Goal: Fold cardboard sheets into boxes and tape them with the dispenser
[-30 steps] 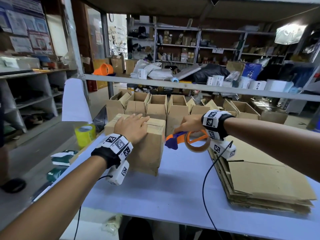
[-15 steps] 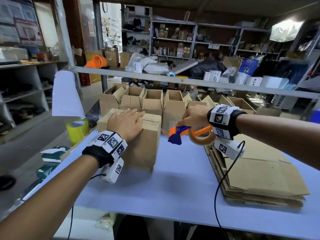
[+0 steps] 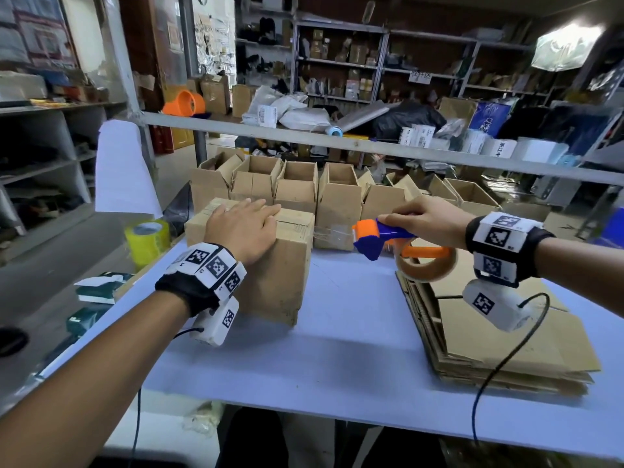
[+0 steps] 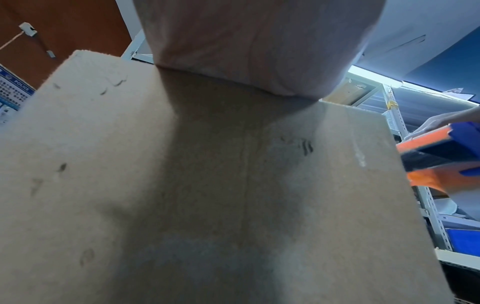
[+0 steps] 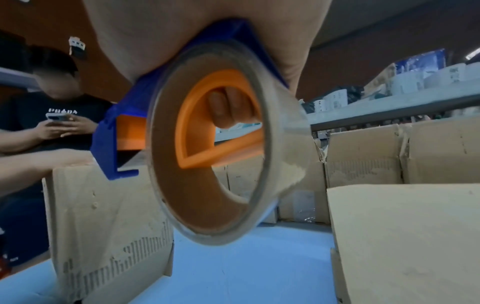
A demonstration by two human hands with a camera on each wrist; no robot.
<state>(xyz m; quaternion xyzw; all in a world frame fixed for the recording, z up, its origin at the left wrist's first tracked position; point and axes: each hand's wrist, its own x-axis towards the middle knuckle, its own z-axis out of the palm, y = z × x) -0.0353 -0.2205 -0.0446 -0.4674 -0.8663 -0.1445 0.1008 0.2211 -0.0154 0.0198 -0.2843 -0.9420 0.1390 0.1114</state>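
Left hand (image 3: 243, 228) lies flat, fingers straight, on top of the box (image 3: 270, 275). Judged purpose: pin the closed flaps so the seam stays shut for taping. The box stands on the table (image 3: 337, 349) directly under that hand.

Right hand (image 3: 425, 219) is wrapped round the dispenser (image 3: 381, 236), held in the air just right of the box, blade end toward it and apart from the cardboard. A thin clear strand seems to run from the box's right edge toward the dispenser; too faint to confirm. The roll (image 3: 426, 265) hangs below the right hand.

Under the right wrist: a stack of flat sheets (image 3: 506, 339), supply for later boxes. Beyond both hands: a row of open boxes (image 3: 300, 187), presumably finished.

Hidden or unclear:
- Top seam is mostly covered by the left hand; whether tape already lies on it cannot be told.
- Left wrist view shows only the box's side and the palm's heel.
- Right wrist view shows fingers through the roll's core; blade not visible.
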